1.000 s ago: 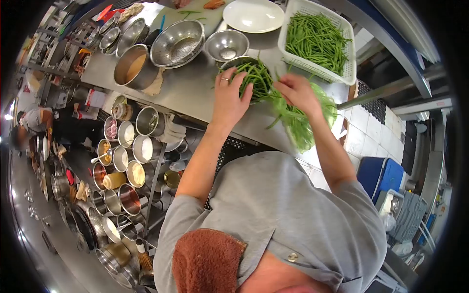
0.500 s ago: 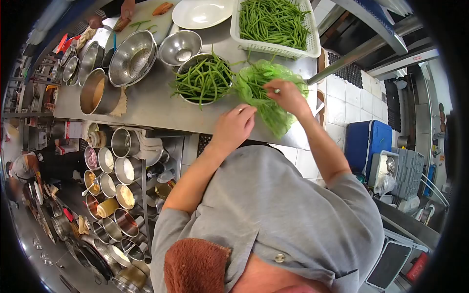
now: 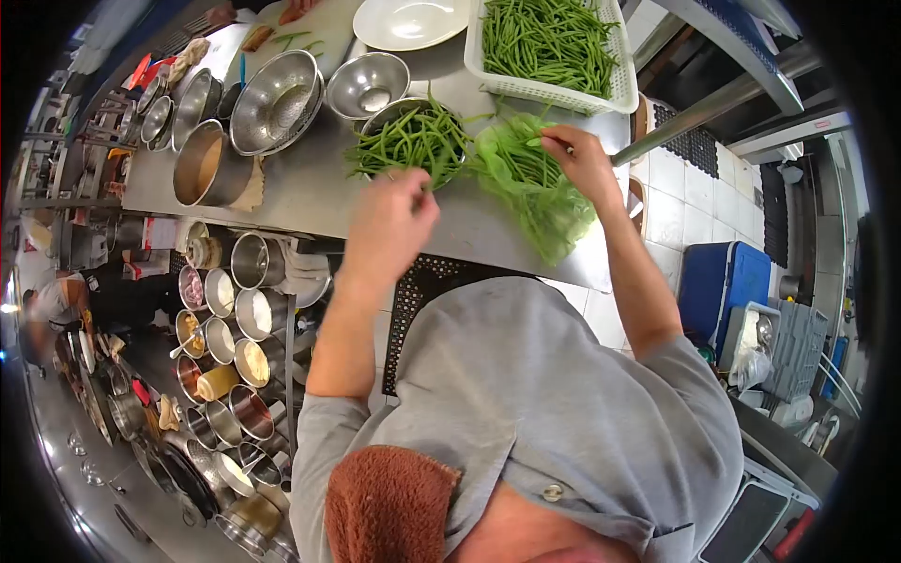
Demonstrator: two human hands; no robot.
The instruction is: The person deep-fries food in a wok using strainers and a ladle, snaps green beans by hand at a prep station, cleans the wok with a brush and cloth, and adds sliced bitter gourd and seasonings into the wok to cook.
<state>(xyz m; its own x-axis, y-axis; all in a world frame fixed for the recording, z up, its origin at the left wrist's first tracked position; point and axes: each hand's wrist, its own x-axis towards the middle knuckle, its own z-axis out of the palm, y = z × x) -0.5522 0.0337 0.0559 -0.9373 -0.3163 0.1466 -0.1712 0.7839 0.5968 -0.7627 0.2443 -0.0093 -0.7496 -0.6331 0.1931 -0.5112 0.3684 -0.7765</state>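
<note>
My left hand (image 3: 396,214), a little blurred, is closed with curled fingers at the near side of a metal bowl heaped with long green beans (image 3: 418,141). Whatever its fingers hold, if anything, is hidden. Over the right part of a thin green plastic bag (image 3: 554,220), my right hand (image 3: 580,161) pinches what looks like a green bean (image 3: 535,143), its bright tip sticking out to the left. More beans (image 3: 530,164) lie inside the bag's open mouth. The bag rests on the steel table (image 3: 300,202), just right of the bowl.
A white perforated crate (image 3: 554,92) full of beans stands behind the bag. Further left are an empty steel bowl (image 3: 371,86), a large colander (image 3: 275,103), a deep pot (image 3: 211,164) and a white plate (image 3: 410,23). A blue cooler (image 3: 718,286) stands on the floor at right.
My left hand has moved left, from beside the bag to the front of the bean bowl. My right hand has risen slightly toward the bag's far right edge. The whole view has shifted a little.
</note>
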